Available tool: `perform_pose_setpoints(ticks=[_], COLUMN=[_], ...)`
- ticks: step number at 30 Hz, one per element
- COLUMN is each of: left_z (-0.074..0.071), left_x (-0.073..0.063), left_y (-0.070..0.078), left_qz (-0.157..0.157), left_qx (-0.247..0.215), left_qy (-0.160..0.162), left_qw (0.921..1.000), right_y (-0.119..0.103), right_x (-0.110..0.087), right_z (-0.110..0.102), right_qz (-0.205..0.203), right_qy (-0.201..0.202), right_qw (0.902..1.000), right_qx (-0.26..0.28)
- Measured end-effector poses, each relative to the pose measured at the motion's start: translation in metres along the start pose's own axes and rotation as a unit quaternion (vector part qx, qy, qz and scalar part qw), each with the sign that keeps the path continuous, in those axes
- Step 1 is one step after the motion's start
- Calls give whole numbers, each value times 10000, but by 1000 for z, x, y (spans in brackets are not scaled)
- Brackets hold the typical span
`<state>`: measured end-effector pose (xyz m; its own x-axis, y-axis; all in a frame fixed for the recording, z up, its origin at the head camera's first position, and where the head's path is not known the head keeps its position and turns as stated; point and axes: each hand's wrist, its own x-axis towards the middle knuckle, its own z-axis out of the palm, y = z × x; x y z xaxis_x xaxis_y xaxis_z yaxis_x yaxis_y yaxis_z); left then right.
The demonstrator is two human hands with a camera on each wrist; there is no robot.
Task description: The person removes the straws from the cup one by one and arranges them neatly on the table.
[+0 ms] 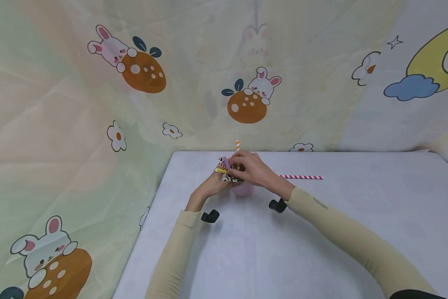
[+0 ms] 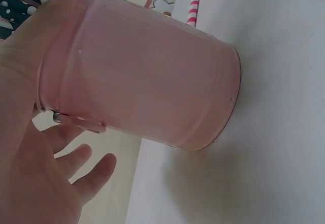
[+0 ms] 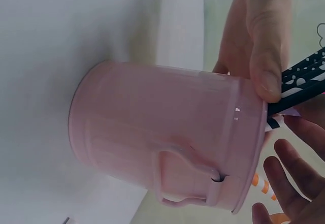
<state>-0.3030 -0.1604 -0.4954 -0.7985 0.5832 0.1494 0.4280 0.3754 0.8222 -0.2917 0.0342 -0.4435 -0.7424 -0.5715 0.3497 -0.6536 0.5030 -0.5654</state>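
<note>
A pink bucket (image 2: 147, 66) with small side handles stands on the table, holding several patterned paper straws. My left hand (image 1: 214, 185) grips it by the rim, thumb (image 3: 266, 84) along the edge beside dark dotted and striped straws (image 3: 304, 79). The remaining left fingers spread loosely behind the bucket. Over the bucket's mouth, my right hand (image 1: 252, 168) has thumb and forefinger at a purple straw (image 1: 227, 162), which it appears to pinch. Its other fingers (image 3: 289, 168) fan out beside the rim. A yellow straw (image 1: 221, 170) leans out toward the left.
A red-and-white striped straw (image 1: 301, 177) lies on the white table (image 1: 284, 257), right of the bucket. An orange-and-white straw (image 1: 237, 145) sticks up behind the hands. A printed cloth backdrop (image 1: 194, 83) hangs along the table's back and left edges.
</note>
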Motion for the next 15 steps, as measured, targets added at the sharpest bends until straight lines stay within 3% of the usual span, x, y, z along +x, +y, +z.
perform_pose_setpoints(ticks=[5,11,15], left_z=[0,0,0], left_x=[-1,-3,-3], left_y=[0,0,-1], left_qz=[41,-400,-469], left_qx=[162,161,23], left_qy=[-104,39,44], left_qw=[9998,9991,9989], right_y=[-1,-2,1], right_x=[1,1,0], right_z=[-6,-14,-20], right_qz=[183,545,685], right_qy=[-80,-31,200], right_qw=[9990,9966,9929], right_qx=[401,610,951])
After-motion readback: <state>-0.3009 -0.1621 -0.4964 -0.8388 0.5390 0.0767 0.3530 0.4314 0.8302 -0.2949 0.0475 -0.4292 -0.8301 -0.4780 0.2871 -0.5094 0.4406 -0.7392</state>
